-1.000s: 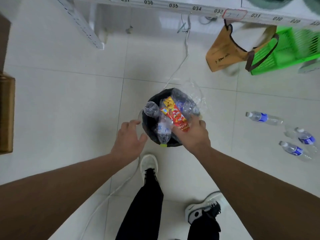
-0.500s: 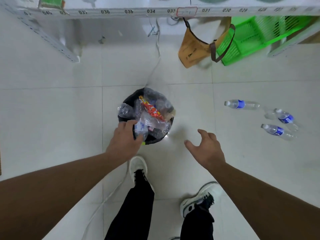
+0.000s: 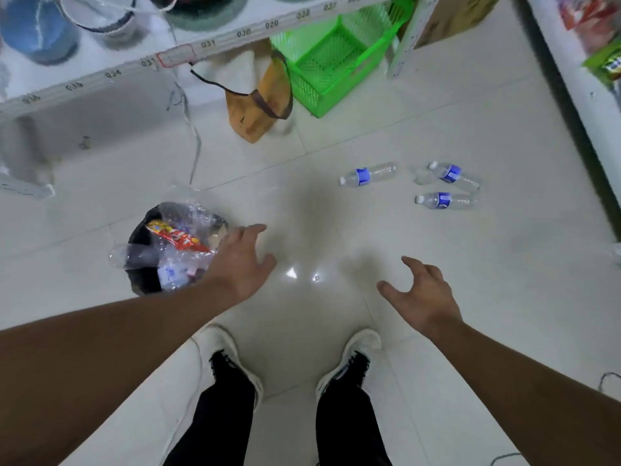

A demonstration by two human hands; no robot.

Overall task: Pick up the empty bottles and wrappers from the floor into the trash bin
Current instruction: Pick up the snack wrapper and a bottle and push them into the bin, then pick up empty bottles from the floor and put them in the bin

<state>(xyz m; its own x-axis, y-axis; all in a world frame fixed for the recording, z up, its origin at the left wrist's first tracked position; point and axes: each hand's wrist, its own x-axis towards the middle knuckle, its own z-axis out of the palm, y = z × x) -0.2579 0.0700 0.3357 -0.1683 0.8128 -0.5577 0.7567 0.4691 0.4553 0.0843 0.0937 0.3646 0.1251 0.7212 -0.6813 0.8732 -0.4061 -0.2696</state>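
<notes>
Both your hands are empty, with three bottles left on the floor.

Your trash bin sits at left, stuffed with bottles and a red wrapper. Your left hand hovers beside it, grip released; your right hand is spread open too. The three bottles lie well beyond, to the right.
</notes>
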